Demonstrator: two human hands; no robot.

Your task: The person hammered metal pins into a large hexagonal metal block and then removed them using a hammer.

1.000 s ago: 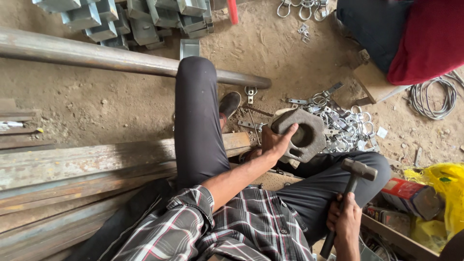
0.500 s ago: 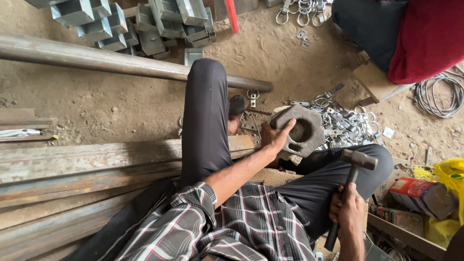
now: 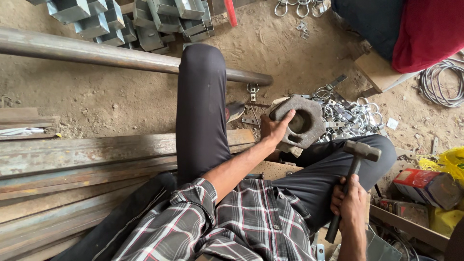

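Note:
My left hand (image 3: 274,129) grips the left edge of a heavy grey metal block (image 3: 300,122) with a round hollow in its middle, held tilted between my knees. My right hand (image 3: 349,202) holds the dark handle of a hammer (image 3: 352,170); its steel head rests above my right thigh, just right of the block and not touching it. I sit on the ground in dark trousers and a plaid shirt.
A long steel pipe (image 3: 106,54) lies across the dirt floor. Rusty flat bars (image 3: 72,159) lie at my left. Grey metal brackets (image 3: 135,19) are stacked at the top. A heap of shiny metal clamps (image 3: 349,116) lies right of the block. Coiled wire (image 3: 442,84) sits far right.
The hammer head has dropped a little toward my thigh. My left hand keeps its grip on the block, which has tilted slightly.

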